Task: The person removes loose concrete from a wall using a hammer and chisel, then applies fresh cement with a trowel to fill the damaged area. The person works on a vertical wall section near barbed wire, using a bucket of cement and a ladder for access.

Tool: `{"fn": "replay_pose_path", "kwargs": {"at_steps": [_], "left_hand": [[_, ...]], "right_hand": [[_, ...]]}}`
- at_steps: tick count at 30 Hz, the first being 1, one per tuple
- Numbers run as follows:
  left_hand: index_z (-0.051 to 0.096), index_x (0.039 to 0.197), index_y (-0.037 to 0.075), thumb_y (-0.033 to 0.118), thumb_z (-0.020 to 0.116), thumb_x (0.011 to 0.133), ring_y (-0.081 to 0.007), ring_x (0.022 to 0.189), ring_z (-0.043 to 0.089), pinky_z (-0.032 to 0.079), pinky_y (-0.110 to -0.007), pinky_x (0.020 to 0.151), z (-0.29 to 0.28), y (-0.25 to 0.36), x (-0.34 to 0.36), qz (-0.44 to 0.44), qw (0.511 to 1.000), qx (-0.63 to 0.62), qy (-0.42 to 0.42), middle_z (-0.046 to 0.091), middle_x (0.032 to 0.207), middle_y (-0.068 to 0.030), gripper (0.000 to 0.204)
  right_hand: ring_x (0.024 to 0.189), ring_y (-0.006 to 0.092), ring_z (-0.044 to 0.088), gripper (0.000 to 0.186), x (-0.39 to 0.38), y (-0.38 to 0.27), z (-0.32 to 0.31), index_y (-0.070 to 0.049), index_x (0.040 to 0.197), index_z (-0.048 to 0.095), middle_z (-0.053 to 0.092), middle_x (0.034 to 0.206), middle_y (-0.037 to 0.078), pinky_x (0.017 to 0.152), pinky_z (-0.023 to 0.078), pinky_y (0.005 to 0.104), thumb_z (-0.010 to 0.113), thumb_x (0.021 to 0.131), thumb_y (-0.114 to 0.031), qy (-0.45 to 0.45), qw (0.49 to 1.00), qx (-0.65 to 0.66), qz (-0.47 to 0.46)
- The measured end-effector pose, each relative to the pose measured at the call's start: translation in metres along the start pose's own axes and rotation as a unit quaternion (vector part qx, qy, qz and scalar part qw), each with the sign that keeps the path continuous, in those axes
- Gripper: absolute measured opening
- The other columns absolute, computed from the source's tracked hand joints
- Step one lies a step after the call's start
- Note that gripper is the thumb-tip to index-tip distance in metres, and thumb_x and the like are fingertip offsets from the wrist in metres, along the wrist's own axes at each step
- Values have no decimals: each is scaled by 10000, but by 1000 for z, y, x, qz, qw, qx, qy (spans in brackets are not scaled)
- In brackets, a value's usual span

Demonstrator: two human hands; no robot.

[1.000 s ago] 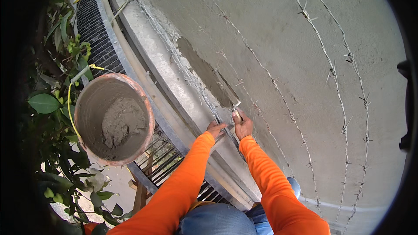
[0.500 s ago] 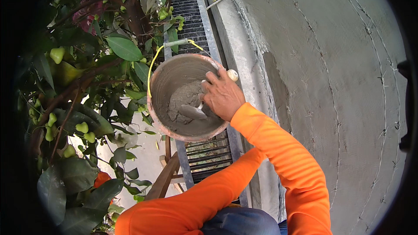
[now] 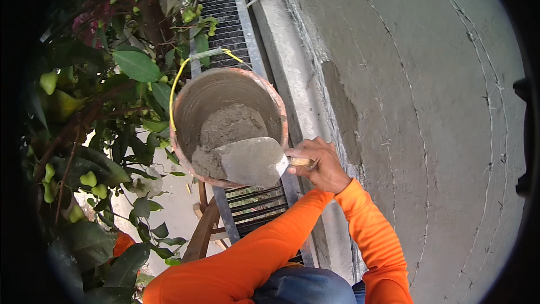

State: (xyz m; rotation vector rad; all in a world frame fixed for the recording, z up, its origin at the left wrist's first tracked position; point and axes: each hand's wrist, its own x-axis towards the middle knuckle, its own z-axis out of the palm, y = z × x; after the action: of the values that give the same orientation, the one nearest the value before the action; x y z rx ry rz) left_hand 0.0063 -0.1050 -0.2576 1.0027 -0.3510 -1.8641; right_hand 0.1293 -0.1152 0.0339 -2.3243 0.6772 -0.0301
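My right hand (image 3: 326,168) is closed around the wooden handle of a trowel (image 3: 253,160). The trowel's broad metal blade lies over the near right rim of a round bucket (image 3: 283,114), its tip reaching into the opening. Inside the bucket is wet grey mortar (image 3: 233,125), heaped toward the middle and smeared up the walls. My left forearm, in an orange sleeve (image 3: 247,247), crosses from the lower left and ends behind my right wrist. That wrist hides my left hand.
Under the bucket runs a narrow metal grating walkway (image 3: 222,14). Leafy branches with green fruit (image 3: 88,178) crowd the left side. To the right are a concrete ledge (image 3: 292,79) and a grey surface with barbed wire (image 3: 410,84) across the view. A wooden brace (image 3: 202,231) stands below left.
My right hand has drawn back toward the right and down, out over the rim. The trowel blade has come up out of the bucket and turned flat. The whole view has shifted slightly.
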Motion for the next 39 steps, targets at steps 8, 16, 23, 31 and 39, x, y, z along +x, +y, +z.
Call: {"fn": "replay_pose_path", "kwargs": {"at_steps": [8,16,23,31,39], "left_hand": [[584,1268,86,201,657,944,-204,1178,587,483,-341,994,-9,-5,-8,107,987,115,-15,635,1268,-61,352],[571,1290,110,129,764,853,-197,1100,626,503,-400,930,1,17,-12,-89,996,3,-5,658,1187,-51,478],[573,1227,87,222,785,835,-225,1134,604,490,-461,958,-3,14,-12,-72,997,39,-2,655,1164,-60,466],[575,1242,80,215,778,838,-235,1175,588,487,-461,989,-1,12,-6,-85,996,34,-6,643,1190,-80,472],[554,1273,75,202,776,838,-219,1177,589,488,-432,1002,-2,30,-23,-91,994,61,-22,629,1219,-78,504]], "right_hand": [[1003,163,562,351,-115,76,40,-36,1190,698,650,1025,19,928,438,297,792,852,-63,261,902,309,149],[945,128,612,363,-217,184,81,1,1207,682,693,1065,44,853,482,260,777,863,-70,366,804,266,386],[553,142,544,391,-225,251,54,-79,1293,652,632,758,31,465,426,293,684,934,-228,270,687,422,526],[522,145,522,379,-206,228,70,-61,1225,675,634,751,47,452,414,302,724,920,-281,326,733,288,524],[496,143,502,342,-188,236,33,-42,1160,707,615,701,43,424,399,308,681,944,-307,312,708,395,496]]}}
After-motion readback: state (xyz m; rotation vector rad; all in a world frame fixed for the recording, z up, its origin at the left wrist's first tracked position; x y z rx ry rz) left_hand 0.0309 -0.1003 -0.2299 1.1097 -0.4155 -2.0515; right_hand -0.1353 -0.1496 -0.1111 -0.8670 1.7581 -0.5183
